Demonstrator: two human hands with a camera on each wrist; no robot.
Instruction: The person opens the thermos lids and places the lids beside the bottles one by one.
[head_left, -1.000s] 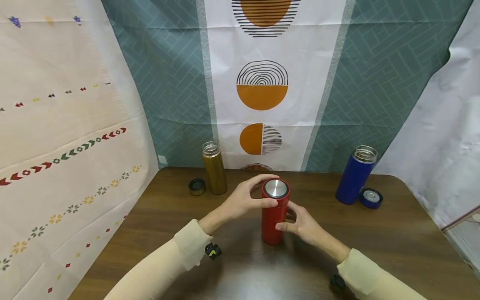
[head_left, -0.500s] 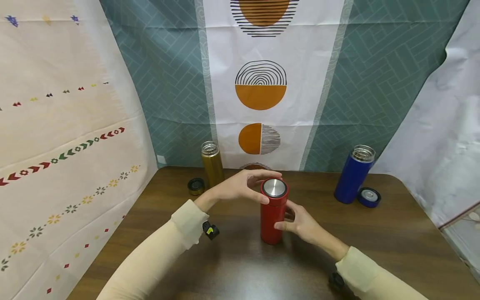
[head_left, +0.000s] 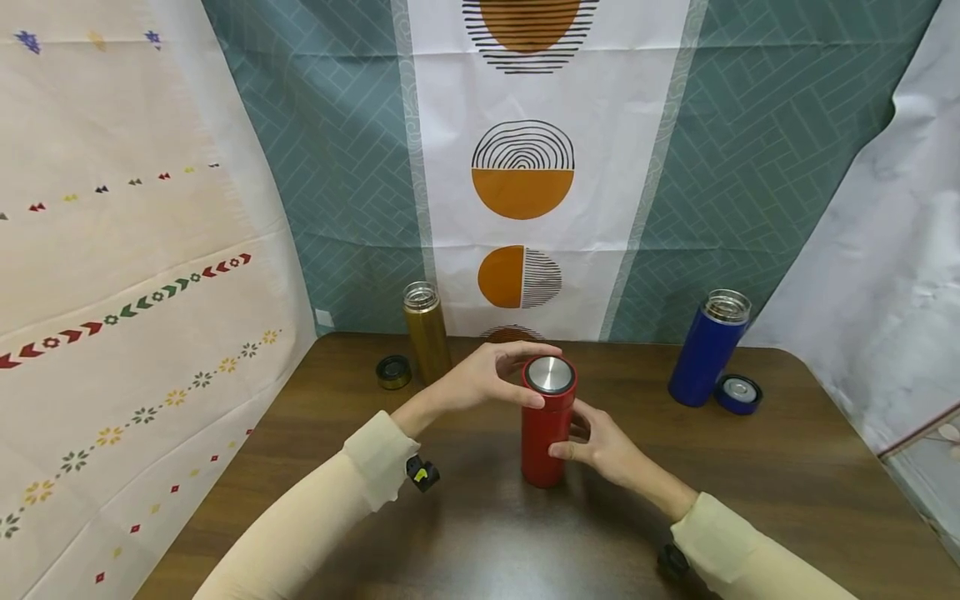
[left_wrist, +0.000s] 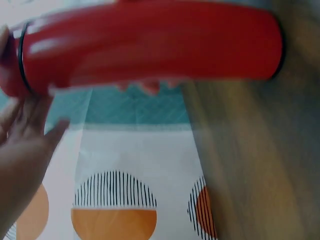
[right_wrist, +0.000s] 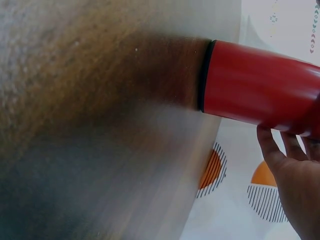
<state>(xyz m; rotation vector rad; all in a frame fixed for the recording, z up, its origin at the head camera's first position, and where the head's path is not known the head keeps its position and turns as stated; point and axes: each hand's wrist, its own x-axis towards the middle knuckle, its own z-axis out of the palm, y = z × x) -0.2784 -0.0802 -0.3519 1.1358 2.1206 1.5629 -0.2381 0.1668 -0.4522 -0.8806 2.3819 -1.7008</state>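
Observation:
A red thermos flask (head_left: 543, 450) stands upright on the brown table, in the middle of the head view. Its red screw lid (head_left: 551, 377) has a shiny silver top and sits on the flask's mouth. My left hand (head_left: 483, 377) grips the lid from the left, thumb in front and fingers behind. Lower down, my right hand (head_left: 606, 448) holds the flask's body from the right, with the thumb at the front. The left wrist view shows the flask's side (left_wrist: 150, 45) blurred; the right wrist view shows its dark base (right_wrist: 206, 75) and the fingers (right_wrist: 270, 147) on the body.
A gold flask (head_left: 427, 337) stands uncapped at the back left, its lid (head_left: 393, 372) beside it. Toward the back right is an uncapped blue flask (head_left: 705, 354), with its lid (head_left: 738, 393) next to it. Patterned cloths hang behind the table (head_left: 810, 500).
My left hand has turned around the lid, its thumb first moving left along the front, then slightly back right. The right hand and the flask stay nearly still.

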